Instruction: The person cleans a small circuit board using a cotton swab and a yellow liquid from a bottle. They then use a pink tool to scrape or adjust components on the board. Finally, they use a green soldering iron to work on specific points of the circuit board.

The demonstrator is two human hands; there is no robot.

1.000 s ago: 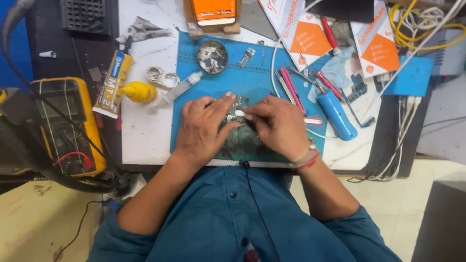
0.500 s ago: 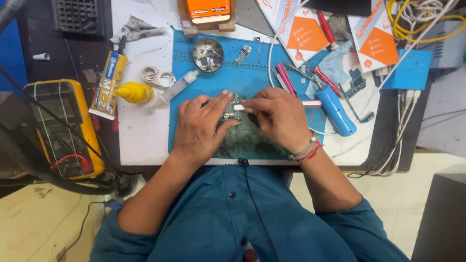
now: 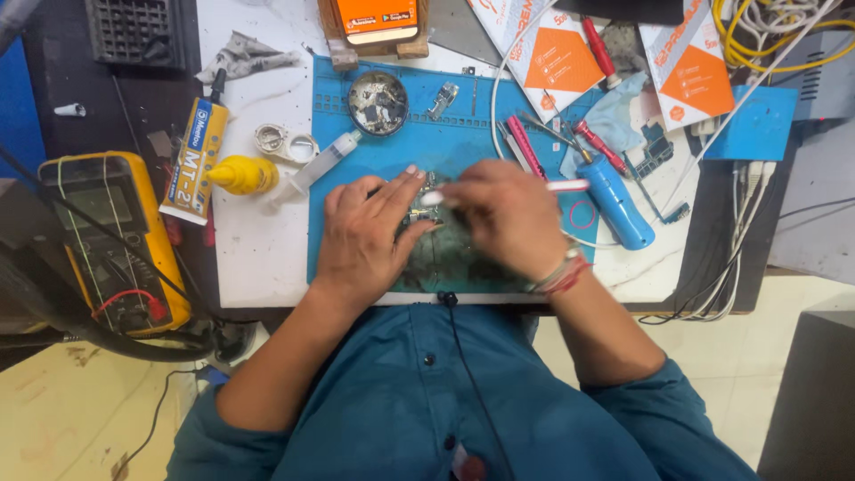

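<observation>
Seen from above, a person in a teal shirt works over a small dark circuit board (image 3: 445, 254) lying on a blue work mat (image 3: 356, 151) at the centre of a cluttered white table (image 3: 258, 249). The left hand (image 3: 365, 236) rests flat on the board's left part, its fingers (image 3: 392, 191) spread and pointing toward the upper right of the frame, pinning the board down. The right hand (image 3: 508, 218), blurred, has its fingers pressed together around a thin white, pink-ended tool (image 3: 552, 187); whether the grip is a true pinch cannot be told. The tool's long axis runs nearly level across the frame, its white tip toward the left, meeting the board just beside the left fingertips. The board lies directly under both hands, with the right hand the nearer to the point of contact. To the right of the hands lies a blue cylinder (image 3: 616, 203); above them sits a round tin of small parts (image 3: 378, 102). A syringe (image 3: 316, 167), a yellow bottle (image 3: 240, 175) and a glue tube (image 3: 194, 160) lie to the left, with a yellow multimeter (image 3: 111, 236) at the far left.
</observation>
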